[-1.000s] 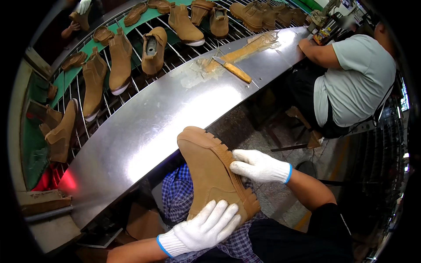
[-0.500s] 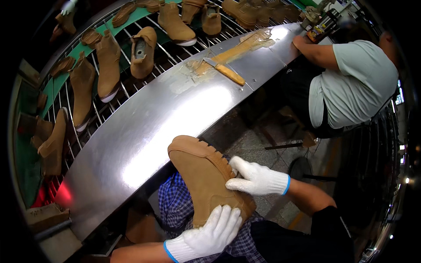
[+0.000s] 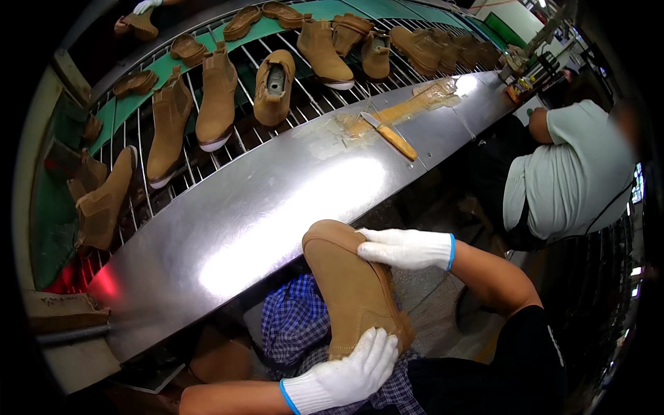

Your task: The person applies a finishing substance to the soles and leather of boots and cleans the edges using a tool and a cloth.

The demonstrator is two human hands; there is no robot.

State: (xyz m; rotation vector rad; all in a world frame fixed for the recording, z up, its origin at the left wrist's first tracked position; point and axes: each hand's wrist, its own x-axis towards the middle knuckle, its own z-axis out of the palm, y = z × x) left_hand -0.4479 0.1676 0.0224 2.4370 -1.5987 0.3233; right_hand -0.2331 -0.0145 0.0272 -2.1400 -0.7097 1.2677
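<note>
A tan ankle boot (image 3: pixel 349 290) lies on its side over my lap, toe pointing away toward the metal bench. White knit gloves with blue cuffs cover both hands. My left hand (image 3: pixel 353 373) wraps the heel and ankle end from below, fingers spread over its side. Along the sole edge near the toe, my right hand (image 3: pixel 408 249) presses with its fingers on the rim and upper. The fingertips under the boot are hidden. Blue checked cloth (image 3: pixel 294 318) lies beneath the boot on my lap.
A metal bench (image 3: pixel 263 221) curves across in front, with a wooden-handled knife (image 3: pixel 391 137) on it. Behind runs a wire rack (image 3: pixel 238 142) carrying several tan boots (image 3: pixel 216 97) and loose soles (image 3: pixel 242 23). A seated co-worker (image 3: pixel 570 173) is at right; another person's gloved hand (image 3: pixel 146 5) shows far left.
My right hand has slid from the middle of the sole edge up toward the toe. The boot has turned slightly, hiding the sole's tread. The view has shifted, and the co-worker has moved slightly.
</note>
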